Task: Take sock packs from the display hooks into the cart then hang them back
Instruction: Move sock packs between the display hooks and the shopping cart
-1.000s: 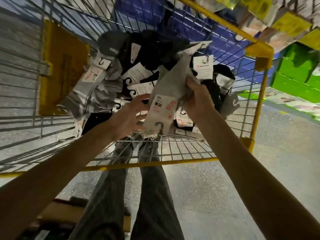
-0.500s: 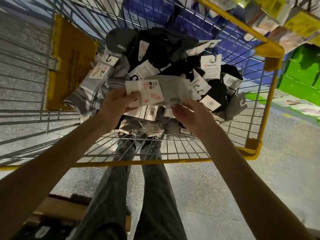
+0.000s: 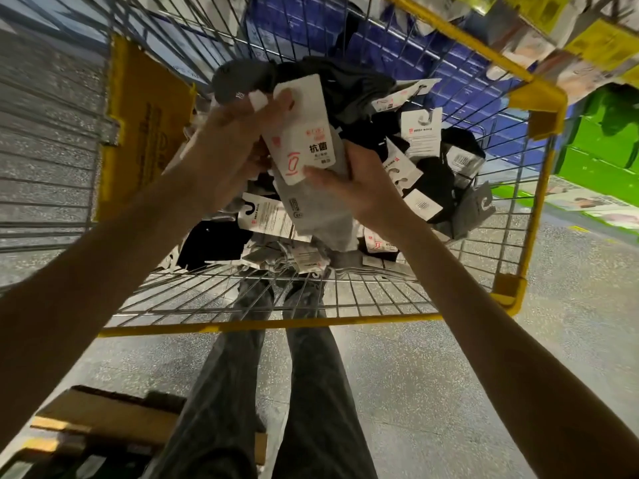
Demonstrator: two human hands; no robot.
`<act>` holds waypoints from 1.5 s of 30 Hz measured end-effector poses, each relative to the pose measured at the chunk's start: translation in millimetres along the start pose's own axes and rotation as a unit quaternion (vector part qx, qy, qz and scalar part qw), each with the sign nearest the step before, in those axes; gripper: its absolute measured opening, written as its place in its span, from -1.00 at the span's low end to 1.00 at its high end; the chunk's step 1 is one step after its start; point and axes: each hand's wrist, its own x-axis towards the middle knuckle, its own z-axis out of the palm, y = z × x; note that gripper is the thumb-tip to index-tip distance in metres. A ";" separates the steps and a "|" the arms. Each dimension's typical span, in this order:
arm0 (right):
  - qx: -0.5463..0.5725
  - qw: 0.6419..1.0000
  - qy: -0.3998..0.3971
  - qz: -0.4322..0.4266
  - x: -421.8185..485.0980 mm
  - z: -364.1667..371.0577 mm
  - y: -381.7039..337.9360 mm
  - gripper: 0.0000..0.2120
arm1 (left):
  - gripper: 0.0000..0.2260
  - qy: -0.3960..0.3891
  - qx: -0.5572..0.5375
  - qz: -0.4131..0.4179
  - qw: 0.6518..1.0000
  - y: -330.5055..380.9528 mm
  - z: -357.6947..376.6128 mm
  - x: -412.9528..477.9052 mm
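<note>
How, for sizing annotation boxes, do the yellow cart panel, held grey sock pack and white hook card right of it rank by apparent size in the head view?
Yellow cart panel
Held grey sock pack: close behind; nearer camera, so unsure
White hook card: smallest

This is a shop, seen from an aisle on the sales floor. A wire cart point(image 3: 269, 324) with a yellow rim and corner guards stands on a speckled grey floor point(image 3: 432, 392), with a yellow printed panel point(image 3: 148, 133) on its end wall. It is heaped with sock packs point(image 3: 420, 133), each on a white branded card with a cut-out hook, some with barcode labels point(image 3: 422, 204). Up at the right, more carded packs hang on a display point(image 3: 587, 39) among yellow tags. Beyond the cart stand a blue unit point(image 3: 380, 46) and a green unit point(image 3: 605, 143). A cardboard box point(image 3: 103, 416) lies on the floor.
</note>
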 end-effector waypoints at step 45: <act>-0.520 0.701 -0.448 0.193 14.6 -75.4 -48.3 -0.75 | -0.39 0.108 0.189 -0.008 0.976 -93.1 -20.6 13.4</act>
